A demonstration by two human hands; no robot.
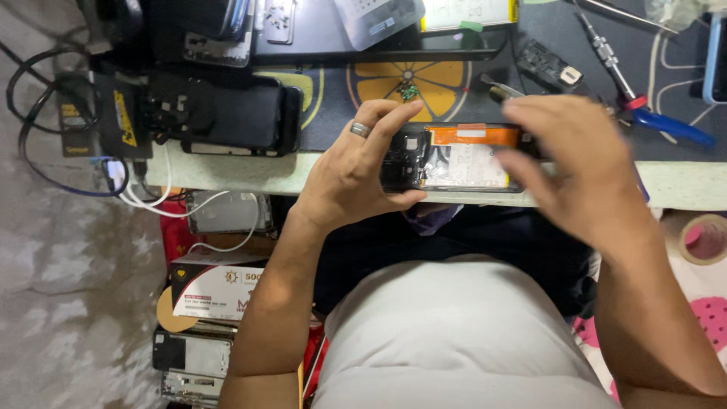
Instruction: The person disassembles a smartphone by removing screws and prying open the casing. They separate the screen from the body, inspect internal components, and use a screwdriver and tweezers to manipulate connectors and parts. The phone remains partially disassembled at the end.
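— Evidently the opened phone (454, 157) is held above the table edge (681, 185), clamped at its end by the left hand (356, 170).
— And the right hand (575, 167)?
— It is blurred; its finger state cannot be told. The phone is judged light, stiff and fragile; gripping by the frame edges is advised.

- The opened phone (454, 157) at the edge of the workbench (227, 170) shows glossy black plastic, a matt white battery face and a strip of orange tape.
- The ring (360, 129) on the left hand (356, 170), at the phone's left end, is polished metal.
- The screwdriver (644, 98), up and right of the phone, has a bright metal shaft and a smooth blue plastic grip.
- The mat (333, 95) behind the phone looks like matt rubber.
- The box (216, 291), below and left of the phone, is printed cardboard.
- The shirt (454, 333) below the phone is soft, pale cloth.
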